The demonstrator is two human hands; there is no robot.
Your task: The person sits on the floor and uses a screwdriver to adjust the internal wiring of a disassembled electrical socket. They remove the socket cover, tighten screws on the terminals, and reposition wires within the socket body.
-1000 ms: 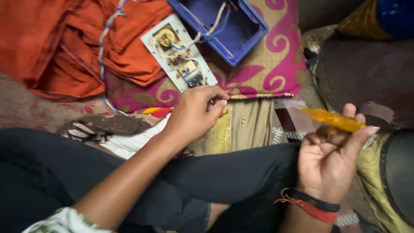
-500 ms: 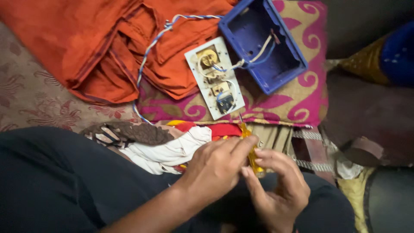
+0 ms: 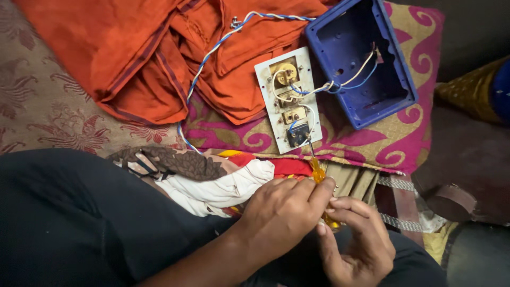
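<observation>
Both hands close on a screwdriver with a translucent amber plastic handle (image 3: 319,178): the left hand (image 3: 281,215) pinches its upper part, the right hand (image 3: 356,242) curls around the lower end. Its tip touches the white rectangular switch plate (image 3: 287,101), lying beside an open blue plastic box (image 3: 366,58) on magenta-and-gold patterned cloth (image 3: 393,143); crumpled orange fabric (image 3: 138,53) lies nearby.

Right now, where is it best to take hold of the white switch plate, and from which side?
Probably by the long left edge of the white switch plate, coming from the orange cloth side. Wires leave its right side into the blue box, and the screwdriver meets its lower end.
</observation>
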